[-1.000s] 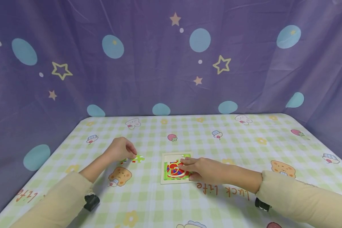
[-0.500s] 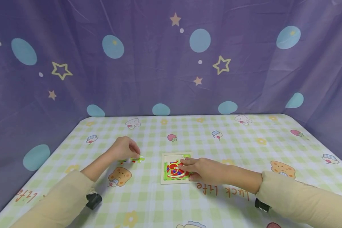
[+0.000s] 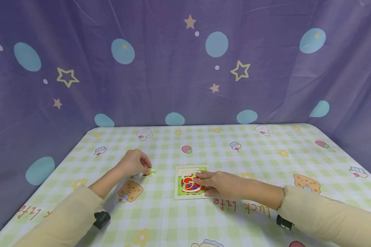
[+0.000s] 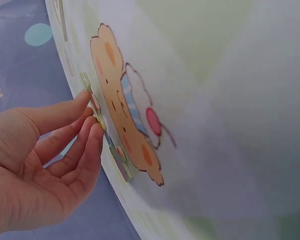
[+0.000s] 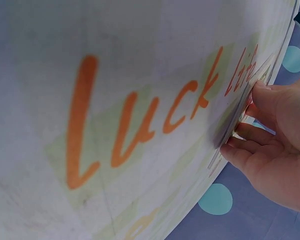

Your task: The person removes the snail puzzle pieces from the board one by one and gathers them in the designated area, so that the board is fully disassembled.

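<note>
My left hand point(image 3: 133, 162) is low over the table at left, thumb and fingertips together on a small green and red jigsaw piece point(image 3: 153, 172). In the left wrist view the thumb and bent fingers pinch that thin piece point(image 4: 95, 106) close to the cloth. Another piece point(image 4: 121, 161) lies right beside it, partly hidden under the hand in the head view. My right hand point(image 3: 223, 184) rests with extended fingers on the right side of a square wooden puzzle board point(image 3: 177, 192). A red, blue and green picture fills most of its tray; bare wood shows at the upper left.
A green and white checked tablecloth point(image 3: 160, 219) with printed bears, flowers and lettering covers the table. Behind and at both sides hangs a purple curtain point(image 3: 160, 68). Black wrist cameras point(image 3: 101, 219) sit at both sleeve cuffs.
My left hand has shifted slightly to the right, its fingertips now covering more of the green and red piece. The right hand and the board have stayed in place.
</note>
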Tool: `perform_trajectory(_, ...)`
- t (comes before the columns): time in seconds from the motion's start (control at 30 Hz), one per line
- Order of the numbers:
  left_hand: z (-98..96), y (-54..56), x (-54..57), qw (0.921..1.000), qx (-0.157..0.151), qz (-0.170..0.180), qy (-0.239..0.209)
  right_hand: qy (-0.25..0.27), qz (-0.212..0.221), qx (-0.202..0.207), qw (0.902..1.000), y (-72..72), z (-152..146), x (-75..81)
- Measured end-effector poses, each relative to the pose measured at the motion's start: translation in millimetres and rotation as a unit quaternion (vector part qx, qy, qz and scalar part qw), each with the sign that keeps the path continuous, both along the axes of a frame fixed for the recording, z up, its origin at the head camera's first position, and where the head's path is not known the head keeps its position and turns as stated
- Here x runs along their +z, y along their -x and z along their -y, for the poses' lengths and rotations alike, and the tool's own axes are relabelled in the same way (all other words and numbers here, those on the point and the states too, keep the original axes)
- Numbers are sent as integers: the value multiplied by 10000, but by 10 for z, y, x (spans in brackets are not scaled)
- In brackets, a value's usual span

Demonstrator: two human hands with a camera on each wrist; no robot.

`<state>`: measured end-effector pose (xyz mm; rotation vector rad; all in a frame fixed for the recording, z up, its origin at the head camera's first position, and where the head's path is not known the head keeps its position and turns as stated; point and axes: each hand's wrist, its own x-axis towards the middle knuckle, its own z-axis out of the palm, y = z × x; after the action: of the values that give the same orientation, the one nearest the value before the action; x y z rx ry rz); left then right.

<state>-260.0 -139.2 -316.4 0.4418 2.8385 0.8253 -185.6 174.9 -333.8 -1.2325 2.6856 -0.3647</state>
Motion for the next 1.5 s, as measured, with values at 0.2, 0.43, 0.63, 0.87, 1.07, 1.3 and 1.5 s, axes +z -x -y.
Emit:
perform_trajectory(0.2,-5,12,4,9999,-1,-90,56,-4,-11,9,10000,4,2,4)
perform_trajectory(0.43,-116,33,28,9998,-70,-164,56,-133,-68,-82,9999,-6,14,19)
perform_trajectory(0.63,-346,7,69,9995,-269,-190,-3,-36,-82,-201,9998,-8,13,1)
perform_trajectory(0.87,-649,-49,92,9992,-401,-15,-88,213,-189,-161,9995,-17,7,-66)
perform_trajectory(1.07,-862,-31,53,9983,-573,-19,-133,303,-421,-59,9986,-22,-8,-82)
perform_trajectory(1.3,-1029,-32,-19,9978,-644,86,-157,256,-473,4,9986,-37,-58,-75)
perform_trajectory(1.5,-1100,-79,-50,9970,-736,164,-193,293,-337,53,9990,-69,-106,-53)
